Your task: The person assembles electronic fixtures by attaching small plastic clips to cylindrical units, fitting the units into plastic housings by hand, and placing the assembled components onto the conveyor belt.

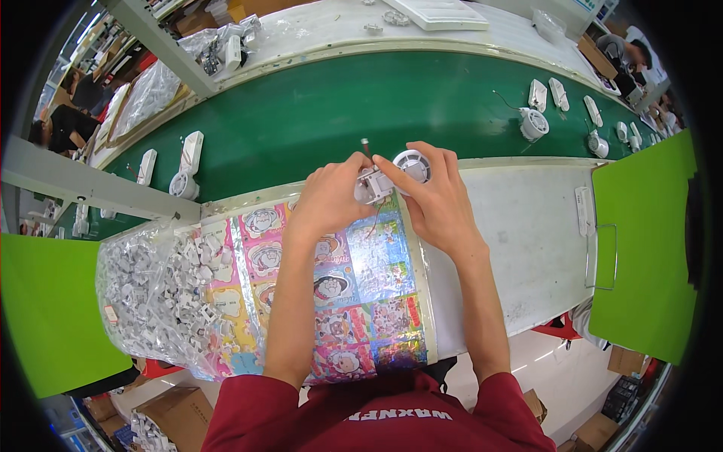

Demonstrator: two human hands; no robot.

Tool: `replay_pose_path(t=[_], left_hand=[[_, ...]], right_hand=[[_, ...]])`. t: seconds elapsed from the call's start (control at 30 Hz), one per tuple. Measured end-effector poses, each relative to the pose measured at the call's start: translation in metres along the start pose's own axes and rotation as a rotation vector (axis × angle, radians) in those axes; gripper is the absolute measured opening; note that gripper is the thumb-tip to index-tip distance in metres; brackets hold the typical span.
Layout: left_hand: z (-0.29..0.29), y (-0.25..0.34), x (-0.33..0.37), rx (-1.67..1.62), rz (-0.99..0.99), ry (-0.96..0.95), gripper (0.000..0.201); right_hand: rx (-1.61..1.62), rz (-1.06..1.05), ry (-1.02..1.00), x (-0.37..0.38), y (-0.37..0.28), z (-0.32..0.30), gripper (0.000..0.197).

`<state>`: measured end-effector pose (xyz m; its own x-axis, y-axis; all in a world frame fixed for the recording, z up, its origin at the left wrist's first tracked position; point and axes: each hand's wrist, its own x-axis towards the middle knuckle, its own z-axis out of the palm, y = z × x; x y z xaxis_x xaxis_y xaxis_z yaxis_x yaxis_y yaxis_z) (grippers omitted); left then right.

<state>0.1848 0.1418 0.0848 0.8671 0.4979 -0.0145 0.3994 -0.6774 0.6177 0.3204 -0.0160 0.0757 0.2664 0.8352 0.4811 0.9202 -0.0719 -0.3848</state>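
Both my hands are at the far edge of the worktable, closed around a small white fan assembly (374,186). Its round grilled head (412,166) sticks out at the right, beneath my right hand. My left hand (330,197) grips the left end of the white housing between thumb and fingers. Around the housing's right side my right hand (437,200) is wrapped, its index finger pressing on top. A thin wire with a small white connector (365,142) rises beyond my left fingertips, and dark and red wires hang below. My fingers hide part of the housing.
A clear bag of small white plastic parts (162,294) lies open on the left. Colourful printed sheets (331,290) cover the table's middle. On the green conveyor belt (316,105) stand several white fan assemblies (533,124). Bright green panels (648,248) flank both sides. Other people sit farther off.
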Motion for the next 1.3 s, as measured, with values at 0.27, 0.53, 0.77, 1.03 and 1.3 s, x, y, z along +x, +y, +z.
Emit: replay_pose_path(t=[0.27, 0.53, 0.77, 1.03, 1.3], left_hand=[[-0.008, -0.003, -0.001, -0.3, 0.043, -0.03, 0.05], [-0.004, -0.015, 0.002, -0.472, 0.082, -0.032, 0.04], [-0.001, -0.024, 0.002, -0.254, 0.076, 0.03, 0.034], [0.045, -0.024, 0.022, -0.633, 0.11, 0.641, 0.027], [0.083, -0.008, 0.024, -0.043, 0.364, 0.472, 0.008]], right_hand=[[-0.038, 0.007, 0.017, -0.001, -0.002, 0.009, 0.076], [-0.134, -0.047, 0.085, -0.002, -0.004, 0.011, 0.078], [-0.088, -0.044, -0.019, 0.0, 0.005, -0.004, 0.072], [0.026, 0.507, 0.152, -0.009, 0.052, 0.001, 0.076], [-0.173, 0.349, 0.303, -0.019, 0.137, 0.017, 0.064]])
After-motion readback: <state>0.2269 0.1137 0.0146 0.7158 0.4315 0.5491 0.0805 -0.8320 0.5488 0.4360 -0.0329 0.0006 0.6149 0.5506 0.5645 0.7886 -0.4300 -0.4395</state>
